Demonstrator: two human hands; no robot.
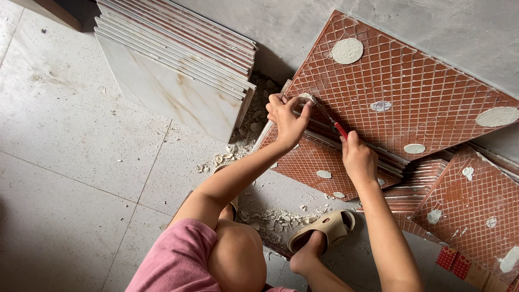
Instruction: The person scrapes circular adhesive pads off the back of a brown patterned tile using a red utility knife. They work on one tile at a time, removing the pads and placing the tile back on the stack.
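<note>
I squat before a red-brown tile [411,97] with a grid-patterned back and round white mortar dabs, leaning against the grey wall. My left hand [286,116] pinches a white mortar dab [306,98] at the tile's lower left edge. My right hand [358,157] grips a red-handled scraper [334,125], its thin blade reaching toward that same dab. More red-backed tiles [316,159] lie stacked beneath the leaning one.
A stack of marbled white tiles [178,70] leans against the wall at upper left. White mortar chips [273,219] litter the floor between the stacks. My sandalled foot [324,230] rests by the chips. Further red tiles [470,208] lie at right.
</note>
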